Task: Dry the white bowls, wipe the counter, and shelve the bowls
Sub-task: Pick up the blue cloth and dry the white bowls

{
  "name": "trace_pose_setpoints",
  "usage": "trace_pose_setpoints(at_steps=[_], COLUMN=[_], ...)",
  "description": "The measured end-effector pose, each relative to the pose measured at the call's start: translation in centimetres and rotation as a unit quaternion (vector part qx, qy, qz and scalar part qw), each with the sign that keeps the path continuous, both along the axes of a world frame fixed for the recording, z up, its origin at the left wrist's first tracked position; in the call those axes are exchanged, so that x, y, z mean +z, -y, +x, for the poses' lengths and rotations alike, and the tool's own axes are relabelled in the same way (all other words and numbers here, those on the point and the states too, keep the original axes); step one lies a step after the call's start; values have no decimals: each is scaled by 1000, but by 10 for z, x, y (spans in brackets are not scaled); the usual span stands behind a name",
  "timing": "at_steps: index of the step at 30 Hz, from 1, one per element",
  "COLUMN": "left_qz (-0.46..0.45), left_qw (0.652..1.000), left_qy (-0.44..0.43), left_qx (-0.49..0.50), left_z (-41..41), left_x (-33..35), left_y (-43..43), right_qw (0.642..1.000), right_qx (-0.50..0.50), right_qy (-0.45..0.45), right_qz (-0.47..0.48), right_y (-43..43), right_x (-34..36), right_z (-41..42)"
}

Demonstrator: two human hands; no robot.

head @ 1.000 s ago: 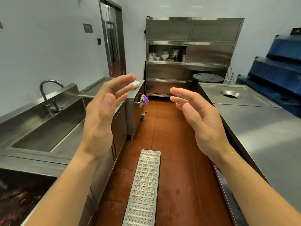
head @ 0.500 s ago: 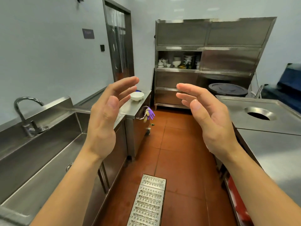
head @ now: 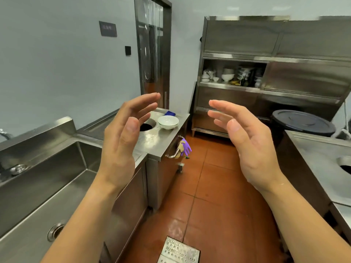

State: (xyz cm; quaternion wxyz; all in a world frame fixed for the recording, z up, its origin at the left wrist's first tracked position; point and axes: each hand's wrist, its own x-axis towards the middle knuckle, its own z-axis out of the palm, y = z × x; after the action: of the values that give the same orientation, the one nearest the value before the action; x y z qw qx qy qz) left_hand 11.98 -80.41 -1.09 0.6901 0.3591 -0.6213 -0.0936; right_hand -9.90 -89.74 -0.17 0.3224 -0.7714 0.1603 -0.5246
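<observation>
Your two arms come up from the bottom of the frame. Your left hand (head: 121, 141) is in the middle left and your right hand (head: 248, 145) is in the middle right. Both are up in the air with the palms facing each other. The fingers (head: 144, 105) are spread wide and a little bent. They hold nothing and touch nothing.

The big sink (head: 43, 186) is low on the left, just beside you. Past it, behind your left hand, is the steel table (head: 161, 147) with a round hole in it. The white bowls (head: 168, 122) sit on that table, stacked one in the other, right next to the hole. A blue cloth (head: 169, 113) lies just behind them.

I think you are walking over to get the bowls. Step close first, so you do not have to stretch. Take the cloth in one hand and hold one bowl firmly with the other. The bowls may be wet and slippery, so grip well.

Far away, in the upper right, the open shelf (head: 231, 86) in the steel cabinet already has dishes on it. The dry bowls likely go there.
</observation>
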Motion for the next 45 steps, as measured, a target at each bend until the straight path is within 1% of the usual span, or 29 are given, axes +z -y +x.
trace_pose_setpoints(at_steps=[6,10,17,21,25,31,36,41,45], left_qz=[-1,5,22,29,35,47,42,60,91], left_qw=[1000,1000,999,998,995,989,983,977,970], left_qy=[-2,-4,-3,-4,-15,-31,-59,-73,-90], left_qx=[-2,1,28,58,88,138,171,191,205], left_z=[46,68,83,87,104,155,217,272,305], left_x=[15,8,-11,-7,-7,-28,-52,-65,-80], left_y=[147,230,385,475,545,639,721,798,852], right_qw=[1000,1000,1000,998,996,987,983,978,970], right_qx=[-8,-7,26,60,86,156,175,193,218], right_qy=[-8,-5,-5,-1,-8,-8,-30,-57,-80], right_qz=[-3,-3,-2,15,28,45,47,49,75], right_y=[138,220,386,487,569,682,775,855,909], right_x=[8,1,-20,-15,-12,-28,-50,-61,-81], right_z=[48,65,90,102,128,194,266,338,387])
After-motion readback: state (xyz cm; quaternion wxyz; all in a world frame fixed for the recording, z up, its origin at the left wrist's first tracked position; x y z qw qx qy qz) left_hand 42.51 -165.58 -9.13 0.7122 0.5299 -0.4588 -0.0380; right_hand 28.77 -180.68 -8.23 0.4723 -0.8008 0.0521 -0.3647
